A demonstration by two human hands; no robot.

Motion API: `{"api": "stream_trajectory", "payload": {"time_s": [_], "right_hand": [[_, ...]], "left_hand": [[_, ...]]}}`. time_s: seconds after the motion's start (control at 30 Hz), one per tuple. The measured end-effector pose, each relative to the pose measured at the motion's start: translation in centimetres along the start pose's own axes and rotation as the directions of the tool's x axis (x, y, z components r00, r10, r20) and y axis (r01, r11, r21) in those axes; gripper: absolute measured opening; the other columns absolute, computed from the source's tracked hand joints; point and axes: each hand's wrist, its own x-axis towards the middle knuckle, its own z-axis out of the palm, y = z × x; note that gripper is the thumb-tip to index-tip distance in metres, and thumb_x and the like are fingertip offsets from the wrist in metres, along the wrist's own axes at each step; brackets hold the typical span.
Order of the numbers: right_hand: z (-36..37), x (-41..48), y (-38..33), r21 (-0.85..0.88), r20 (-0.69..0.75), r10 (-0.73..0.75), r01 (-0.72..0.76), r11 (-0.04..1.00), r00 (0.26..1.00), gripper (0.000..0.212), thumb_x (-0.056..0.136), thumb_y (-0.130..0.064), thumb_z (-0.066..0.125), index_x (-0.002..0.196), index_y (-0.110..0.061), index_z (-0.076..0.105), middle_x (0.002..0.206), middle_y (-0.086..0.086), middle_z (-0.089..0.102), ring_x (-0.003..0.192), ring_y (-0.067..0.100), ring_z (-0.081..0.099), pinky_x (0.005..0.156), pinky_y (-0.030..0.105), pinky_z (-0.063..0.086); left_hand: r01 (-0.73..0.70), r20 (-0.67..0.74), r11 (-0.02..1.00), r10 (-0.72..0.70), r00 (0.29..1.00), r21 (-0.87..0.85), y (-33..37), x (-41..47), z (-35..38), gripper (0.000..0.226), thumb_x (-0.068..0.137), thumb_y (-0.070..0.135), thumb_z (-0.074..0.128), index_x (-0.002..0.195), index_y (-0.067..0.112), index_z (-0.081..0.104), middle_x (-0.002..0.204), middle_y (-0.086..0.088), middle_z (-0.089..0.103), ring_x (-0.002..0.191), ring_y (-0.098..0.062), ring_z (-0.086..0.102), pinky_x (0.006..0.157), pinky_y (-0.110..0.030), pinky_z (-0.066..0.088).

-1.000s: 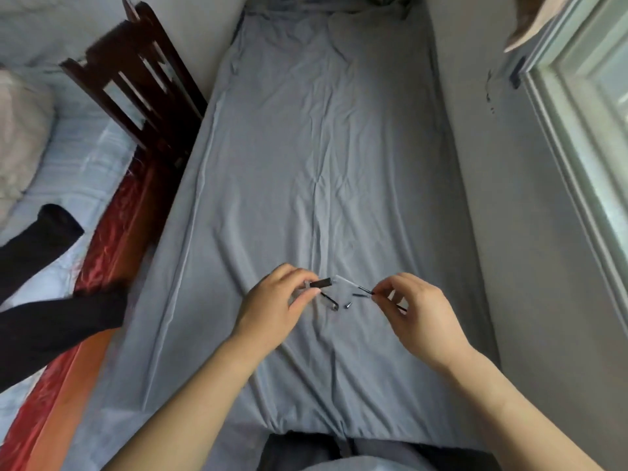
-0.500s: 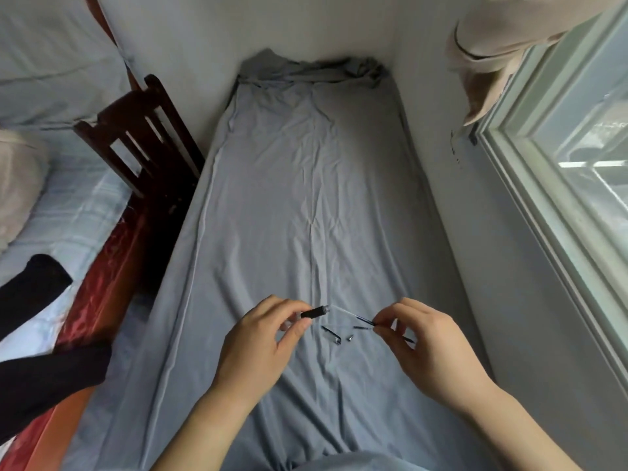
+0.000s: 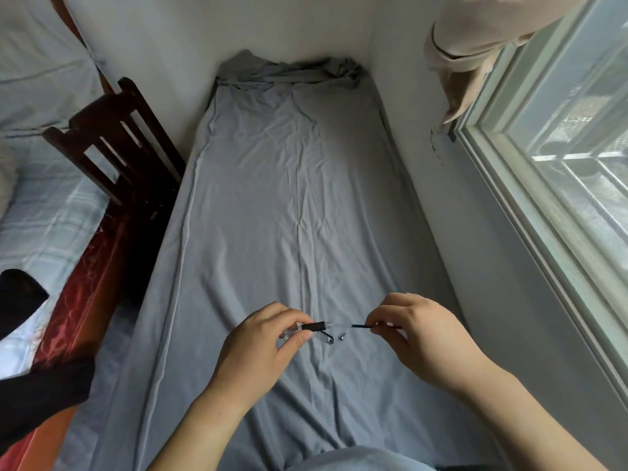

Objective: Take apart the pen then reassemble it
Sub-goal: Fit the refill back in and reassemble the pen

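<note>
My left hand (image 3: pixel 261 345) pinches a clear pen barrel (image 3: pixel 314 326) with a black grip sleeve, held level above the grey sheet (image 3: pixel 295 215). My right hand (image 3: pixel 418 338) pinches the thin dark ink refill (image 3: pixel 361 327), whose other end sits inside the barrel's open end. On the sheet just below the barrel lie a small clear part with a dark clip (image 3: pixel 328 338) and a tiny metal tip (image 3: pixel 342 337).
A dark wooden chair (image 3: pixel 119 147) stands left of the grey sheet, with a red-orange edge (image 3: pixel 78 300) below it. The white wall (image 3: pixel 441 232) and a window (image 3: pixel 560 164) close the right side. Beige cloth (image 3: pixel 475 45) hangs at top right.
The view has tilted up and pulled back. My hands have come a little closer together, and the refill now reaches further into the barrel.
</note>
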Motion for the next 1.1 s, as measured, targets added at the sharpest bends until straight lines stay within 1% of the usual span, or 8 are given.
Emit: {"api": "stream_trajectory", "payload": {"time_s": [0.1,0.2,0.37,0.53,0.6,0.83,0.97,1.1], "right_hand": [[-0.1,0.5,-0.7,0.0,0.028,-0.04,0.04,0.999,0.999,0.014,0.09,-0.025,0.053,0.095,-0.028,0.066,0.093,-0.009,0.063,0.085,0.014,0.059,0.074,0.033,0.048],[0.1,0.6,-1.3,0.027,0.006,-0.049,0.049,0.998,0.999,0.011,0.087,-0.029,0.058,0.095,-0.028,0.066,0.092,-0.011,0.064,0.085,0.014,0.061,0.075,0.034,0.049],[-0.5,0.5,-0.2,0.066,-0.09,0.011,-0.005,0.998,0.996,0.036,0.075,-0.041,0.071,0.108,-0.031,0.059,0.101,-0.014,0.062,0.095,0.011,0.055,0.081,0.033,0.047],[-0.5,0.3,0.8,0.136,-0.096,0.038,-0.025,0.99,0.995,0.011,0.075,-0.027,0.074,0.079,-0.027,0.063,0.072,-0.02,0.055,0.071,0.001,0.054,0.067,0.023,0.045],[-0.1,0.4,0.6,0.154,-0.098,0.033,-0.017,0.988,0.995,0.011,0.076,-0.024,0.073,0.072,-0.025,0.063,0.067,-0.019,0.053,0.067,0.002,0.055,0.064,0.024,0.046],[1.6,0.6,0.4,0.205,-0.048,-0.005,0.014,0.979,0.999,0.025,0.074,-0.029,0.075,0.094,-0.03,0.061,0.084,-0.018,0.062,0.077,0.002,0.056,0.07,0.022,0.047],[1.6,1.0,1.1,0.178,-0.026,-0.002,0.006,0.984,1.0,0.007,0.077,-0.023,0.072,0.076,-0.027,0.066,0.073,-0.017,0.059,0.069,0.002,0.057,0.066,0.028,0.05],[3.1,1.8,-0.1,0.193,0.045,-0.084,0.074,0.978,0.995,0.005,0.082,-0.031,0.066,0.082,-0.027,0.068,0.079,-0.014,0.062,0.071,0.003,0.057,0.065,0.026,0.049]], "left_hand": [[-0.042,0.045,0.999,0.043,0.998,-0.024,0.7,0.2,0.3,0.013,0.084,0.038,0.06,0.097,0.04,0.06,0.084,0.028,0.053,0.08,0.003,0.055,0.067,-0.009,0.042],[-0.056,0.035,0.997,0.058,0.998,-0.06,1.3,0.3,0.7,0.011,0.085,0.038,0.059,0.096,0.039,0.059,0.081,0.024,0.054,0.08,-0.001,0.055,0.068,-0.014,0.045],[-0.039,0.005,0.997,0.039,0.999,-0.07,1.5,-0.1,0.7,0.011,0.086,0.037,0.059,0.096,0.039,0.06,0.081,0.022,0.054,0.079,-0.001,0.053,0.068,-0.018,0.046],[-0.012,-0.01,1.0,0.012,1.0,-0.026,1.2,-0.5,0.5,0.011,0.085,0.039,0.056,0.096,0.041,0.06,0.082,0.021,0.056,0.084,-0.001,0.054,0.068,-0.011,0.043],[-0.012,-0.009,1.0,0.012,1.0,-0.028,1.2,-0.6,0.6,0.012,0.086,0.039,0.056,0.096,0.039,0.061,0.084,0.021,0.057,0.086,0.001,0.054,0.071,-0.013,0.045],[0.046,-0.028,0.998,-0.048,0.998,-0.042,0.9,-1.3,1.2,0.014,0.085,0.043,0.054,0.098,0.04,0.058,0.086,0.021,0.057,0.082,0.0,0.056,0.066,-0.019,0.049],[0.085,-0.022,0.995,-0.087,0.996,-0.051,0.4,-1.9,1.3,0.014,0.085,0.042,0.055,0.098,0.041,0.058,0.088,0.022,0.059,0.084,0.003,0.058,0.065,-0.018,0.049],[0.118,-0.018,0.991,-0.12,0.993,-0.055,0.5,-2.2,1.8,0.015,0.085,0.037,0.058,0.099,0.041,0.056,0.088,0.027,0.058,0.086,0.007,0.058,0.07,-0.014,0.049]]}}
